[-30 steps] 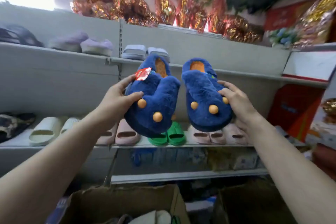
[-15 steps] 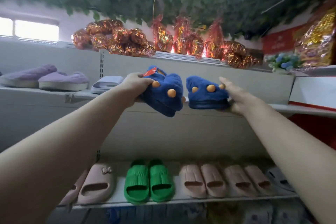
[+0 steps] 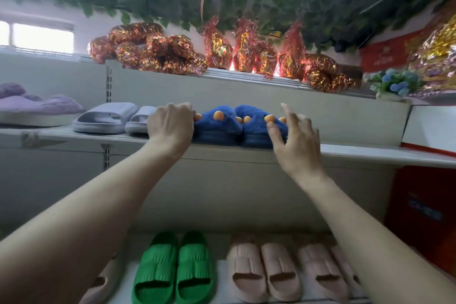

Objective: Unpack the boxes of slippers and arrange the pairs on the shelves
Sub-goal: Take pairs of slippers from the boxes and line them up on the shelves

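Two fluffy blue slippers with orange pompoms sit side by side on the upper shelf [image 3: 357, 152]. The left blue slipper [image 3: 217, 126] has my left hand [image 3: 170, 126] curled round its left side. The right blue slipper [image 3: 256, 128] lies beside my right hand [image 3: 296, 140], whose fingers are spread and straight, just off the slipper's right side; whether they still touch it is unclear.
On the same shelf, a pale grey pair of slides [image 3: 108, 118] and purple fluffy slippers [image 3: 37, 108] lie to the left. The lower shelf holds green slides [image 3: 172, 269] and several beige slides [image 3: 283, 271]. Foil-wrapped packages [image 3: 153, 49] top the unit.
Both hands have set the blue pair down flat on the upper shelf. My right hand has opened off its slipper; the view has tilted upward.
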Action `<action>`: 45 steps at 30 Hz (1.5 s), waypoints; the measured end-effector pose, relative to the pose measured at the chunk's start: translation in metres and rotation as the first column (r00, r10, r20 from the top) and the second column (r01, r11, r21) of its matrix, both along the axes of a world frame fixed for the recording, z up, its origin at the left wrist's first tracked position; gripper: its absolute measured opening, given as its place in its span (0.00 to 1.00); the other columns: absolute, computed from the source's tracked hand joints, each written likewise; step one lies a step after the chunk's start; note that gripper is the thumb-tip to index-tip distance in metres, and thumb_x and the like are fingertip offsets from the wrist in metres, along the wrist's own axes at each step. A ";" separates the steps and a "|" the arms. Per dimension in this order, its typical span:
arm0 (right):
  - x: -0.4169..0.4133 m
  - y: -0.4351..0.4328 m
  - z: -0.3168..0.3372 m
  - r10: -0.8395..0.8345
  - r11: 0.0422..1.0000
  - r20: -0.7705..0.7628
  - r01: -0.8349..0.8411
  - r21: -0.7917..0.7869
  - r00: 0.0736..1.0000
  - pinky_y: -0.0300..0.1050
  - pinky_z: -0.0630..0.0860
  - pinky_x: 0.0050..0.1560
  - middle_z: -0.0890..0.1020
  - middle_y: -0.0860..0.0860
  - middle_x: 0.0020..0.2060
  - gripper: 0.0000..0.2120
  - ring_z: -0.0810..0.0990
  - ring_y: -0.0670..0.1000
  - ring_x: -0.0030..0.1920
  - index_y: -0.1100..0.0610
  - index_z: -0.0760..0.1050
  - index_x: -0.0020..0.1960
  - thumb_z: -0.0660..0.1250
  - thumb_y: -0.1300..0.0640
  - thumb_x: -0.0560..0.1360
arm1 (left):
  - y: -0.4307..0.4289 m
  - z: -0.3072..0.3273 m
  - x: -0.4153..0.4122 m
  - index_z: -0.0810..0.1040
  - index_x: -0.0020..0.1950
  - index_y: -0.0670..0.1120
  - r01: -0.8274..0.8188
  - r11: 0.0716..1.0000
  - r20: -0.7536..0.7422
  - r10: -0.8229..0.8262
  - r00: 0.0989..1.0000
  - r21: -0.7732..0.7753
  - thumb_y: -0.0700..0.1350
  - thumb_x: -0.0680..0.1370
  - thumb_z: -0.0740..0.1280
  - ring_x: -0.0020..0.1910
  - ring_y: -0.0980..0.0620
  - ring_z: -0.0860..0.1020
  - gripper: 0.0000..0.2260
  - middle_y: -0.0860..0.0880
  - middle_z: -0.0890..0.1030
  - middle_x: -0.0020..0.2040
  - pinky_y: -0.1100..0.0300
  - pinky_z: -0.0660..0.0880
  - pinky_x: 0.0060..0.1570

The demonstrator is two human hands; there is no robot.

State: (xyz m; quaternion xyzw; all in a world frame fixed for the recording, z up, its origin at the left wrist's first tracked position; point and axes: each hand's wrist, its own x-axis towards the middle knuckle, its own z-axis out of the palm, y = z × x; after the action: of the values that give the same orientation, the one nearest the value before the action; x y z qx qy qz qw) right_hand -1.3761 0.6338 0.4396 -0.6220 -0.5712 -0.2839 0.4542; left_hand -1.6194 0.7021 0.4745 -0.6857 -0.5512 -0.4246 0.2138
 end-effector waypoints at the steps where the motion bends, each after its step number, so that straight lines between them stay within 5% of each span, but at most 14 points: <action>1: -0.005 -0.001 -0.004 0.050 0.998 0.050 -0.052 0.033 0.997 0.56 0.67 0.65 0.70 0.58 0.68 0.29 0.68 0.60 0.67 0.44 0.62 0.74 0.51 0.34 0.77 | -0.003 -0.006 0.000 0.77 0.53 0.46 0.001 0.990 -0.004 0.000 1.000 0.139 0.50 0.81 0.59 0.45 0.39 0.78 0.11 0.41 0.80 0.47 0.52 0.72 0.37; 4: -0.011 0.009 -0.013 0.050 0.999 0.199 -0.052 0.008 0.979 0.63 0.67 0.66 0.61 0.60 0.74 0.32 0.60 0.63 0.73 0.43 0.62 0.75 0.52 0.32 0.74 | -0.017 -0.025 0.009 0.73 0.66 0.49 0.246 0.910 -0.055 -0.242 0.969 0.333 0.54 0.80 0.61 0.56 0.41 0.71 0.17 0.42 0.73 0.58 0.49 0.74 0.45; 8: -0.011 0.023 -0.017 0.065 0.998 0.267 -0.061 -0.021 0.962 0.66 0.70 0.64 0.62 0.60 0.72 0.30 0.60 0.64 0.74 0.48 0.64 0.73 0.52 0.35 0.76 | -0.009 -0.047 0.028 0.67 0.73 0.55 0.368 0.905 -0.247 -0.314 0.917 0.216 0.61 0.77 0.59 0.71 0.36 0.61 0.25 0.42 0.65 0.71 0.41 0.65 0.67; 16: 0.007 0.044 -0.017 0.074 0.997 0.301 -0.080 0.008 0.951 0.60 0.74 0.61 0.67 0.58 0.59 0.27 0.68 0.60 0.64 0.51 0.68 0.71 0.55 0.38 0.77 | 0.029 -0.044 0.038 0.68 0.72 0.53 0.391 0.915 -0.301 -0.346 0.889 0.102 0.60 0.78 0.54 0.67 0.36 0.65 0.25 0.42 0.68 0.66 0.41 0.67 0.64; 23: 0.011 0.051 -0.016 0.068 0.997 0.295 -0.071 0.001 0.953 0.57 0.77 0.55 0.68 0.59 0.59 0.27 0.70 0.59 0.60 0.53 0.67 0.70 0.54 0.39 0.77 | 0.040 -0.037 0.043 0.63 0.72 0.54 0.363 0.931 -0.312 -0.339 0.887 0.021 0.61 0.78 0.48 0.68 0.41 0.63 0.25 0.43 0.66 0.68 0.48 0.64 0.69; 28: 0.012 0.048 -0.019 0.046 0.997 0.310 -0.026 -0.068 0.950 0.64 0.71 0.64 0.64 0.62 0.66 0.28 0.64 0.63 0.69 0.52 0.63 0.74 0.52 0.39 0.79 | 0.031 -0.046 0.034 0.59 0.76 0.57 0.321 0.947 -0.358 -0.298 0.885 0.005 0.64 0.77 0.44 0.74 0.39 0.58 0.29 0.44 0.62 0.74 0.45 0.60 0.72; 33: -0.004 0.023 -0.038 0.008 0.992 0.303 0.030 -0.120 0.953 0.64 0.60 0.73 0.54 0.64 0.77 0.29 0.55 0.67 0.76 0.52 0.59 0.78 0.58 0.44 0.80 | 0.002 -0.075 0.005 0.64 0.76 0.49 0.416 0.909 -0.367 -0.380 0.849 0.021 0.55 0.80 0.54 0.74 0.37 0.62 0.25 0.38 0.64 0.75 0.45 0.63 0.72; 39: -0.059 -0.041 -0.108 0.023 0.998 0.288 -0.004 -0.067 0.957 0.61 0.66 0.70 0.63 0.63 0.73 0.27 0.66 0.65 0.70 0.59 0.64 0.75 0.59 0.47 0.80 | -0.048 -0.148 -0.061 0.69 0.73 0.45 0.515 0.855 -0.354 -0.465 0.812 0.057 0.48 0.81 0.59 0.71 0.41 0.67 0.21 0.41 0.71 0.70 0.53 0.61 0.72; 45: -0.149 -0.114 -0.244 0.186 0.953 0.200 -0.128 -0.274 0.962 0.57 0.69 0.66 0.67 0.62 0.70 0.25 0.68 0.62 0.68 0.59 0.63 0.75 0.61 0.52 0.81 | -0.110 -0.273 -0.151 0.78 0.64 0.45 0.477 0.873 -0.224 -0.488 0.844 -0.103 0.45 0.81 0.62 0.60 0.39 0.75 0.14 0.41 0.77 0.63 0.53 0.67 0.60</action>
State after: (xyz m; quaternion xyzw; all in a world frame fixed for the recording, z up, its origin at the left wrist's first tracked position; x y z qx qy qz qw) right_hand -1.5247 0.5201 0.1957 -0.5923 -0.6986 -0.2377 0.3233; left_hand -1.7705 0.5921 0.2013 -0.8534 -0.3398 -0.3653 0.1511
